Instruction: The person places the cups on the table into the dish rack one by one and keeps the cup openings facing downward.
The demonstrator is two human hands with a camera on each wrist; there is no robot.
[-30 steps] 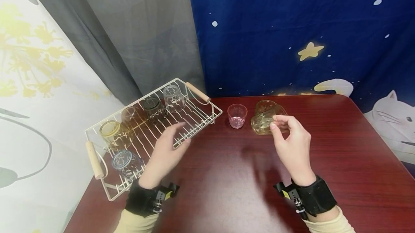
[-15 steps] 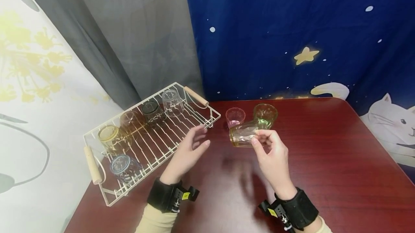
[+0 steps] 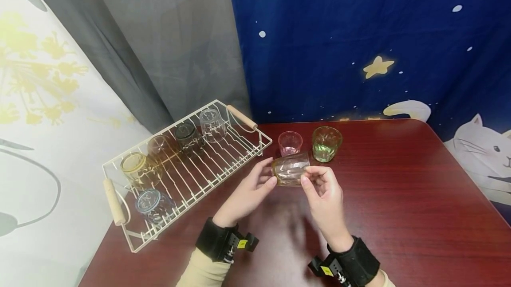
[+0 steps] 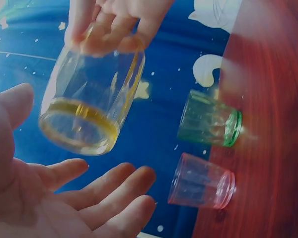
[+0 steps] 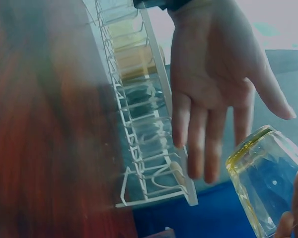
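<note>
A clear glass with a yellowish tint [image 3: 290, 169] is held on its side above the table, its base toward the left. My right hand [image 3: 325, 200] pinches it at the rim end between thumb and fingers. Beside the base is my left hand [image 3: 249, 189]; in the left wrist view its fingers [image 4: 114, 198] are spread and apart from the glass. Just behind stand a pink glass [image 3: 290, 139] and a green glass [image 3: 326, 145], both upright on the table; the held glass partly covers the pink one.
To the left sits a white wire rack [image 3: 159, 133] with wooden handles [image 3: 241, 117]. Several upturned glasses stand in it, among them a blue one [image 3: 153, 202], a yellow one [image 3: 137, 169] and a clear one [image 3: 213, 125]. Curtains hang behind the dark red table [image 3: 399, 180].
My right hand has lifted the yellowish glass away from the green glass and brought it left and nearer. The left hand has moved right from over the rack to the glass's base.
</note>
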